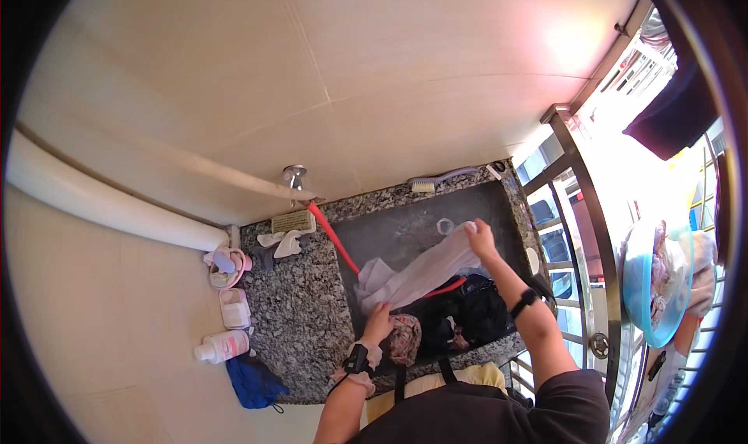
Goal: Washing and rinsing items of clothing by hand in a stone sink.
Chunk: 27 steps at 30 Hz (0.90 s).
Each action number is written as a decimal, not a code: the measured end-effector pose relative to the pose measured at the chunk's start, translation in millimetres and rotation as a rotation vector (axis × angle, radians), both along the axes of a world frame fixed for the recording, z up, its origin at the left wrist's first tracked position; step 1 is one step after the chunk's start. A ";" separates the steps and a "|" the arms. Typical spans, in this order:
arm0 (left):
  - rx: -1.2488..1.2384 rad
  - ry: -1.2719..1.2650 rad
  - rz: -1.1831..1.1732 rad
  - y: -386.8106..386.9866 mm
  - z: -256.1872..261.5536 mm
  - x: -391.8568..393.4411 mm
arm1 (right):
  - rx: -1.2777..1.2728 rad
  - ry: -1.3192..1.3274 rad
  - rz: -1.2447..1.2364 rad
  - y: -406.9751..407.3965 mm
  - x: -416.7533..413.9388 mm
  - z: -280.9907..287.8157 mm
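Note:
A white cloth [423, 274] is stretched at a slant over a dark stone sink basin [380, 233]. My left hand [378, 322] grips its lower left end, and the upper right end is in my right hand [481, 239]. Some of the cloth bunches up at its left side. Just right of my left hand lies a floral-patterned cloth [405, 337]. Dark wet clothes [482, 307] fill the basin's near right part. A red hose [333, 236] runs from the tap [295, 178] into the basin, passing behind the white cloth.
A scrubbing brush [438, 179] rests on the back rim. Small white cloths [286, 242] lie on the speckled granite counter [298, 321]. Along its left edge are a white bottle [222, 347] and a blue cloth [251, 382]. Metal railings [590, 222] and a light-blue basin [634, 286] with laundry stand right.

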<state>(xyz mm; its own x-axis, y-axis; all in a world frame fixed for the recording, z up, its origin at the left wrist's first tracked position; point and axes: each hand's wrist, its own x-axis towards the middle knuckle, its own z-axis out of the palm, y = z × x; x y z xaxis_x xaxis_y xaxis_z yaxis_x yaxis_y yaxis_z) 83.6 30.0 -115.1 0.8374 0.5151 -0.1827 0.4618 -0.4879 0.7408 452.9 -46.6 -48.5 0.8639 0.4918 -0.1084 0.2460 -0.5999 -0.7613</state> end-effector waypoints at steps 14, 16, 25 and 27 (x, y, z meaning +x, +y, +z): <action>-0.041 0.233 -0.009 -15.6 2.0 10.2 | 0.721 0.266 0.097 -7.8 -66.0 344.3; -0.229 0.042 0.042 -16.4 2.3 20.3 | 0.570 0.200 0.157 3.6 -81.9 341.9; -1.335 -0.387 0.675 23.8 20.9 84.9 | 0.215 0.139 0.333 34.4 -149.9 109.0; -1.434 -0.410 0.706 44.6 27.4 87.5 | 0.161 0.122 0.383 32.5 -155.9 78.6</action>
<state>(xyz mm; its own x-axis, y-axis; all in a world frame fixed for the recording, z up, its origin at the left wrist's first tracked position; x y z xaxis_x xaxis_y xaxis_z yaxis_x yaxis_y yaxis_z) 171.1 74.6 -87.6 0.6353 0.4088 -0.6552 -0.0467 0.8672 0.4958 297.0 -14.1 30.1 0.6010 0.7937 -0.0942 0.3303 -0.3539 -0.8750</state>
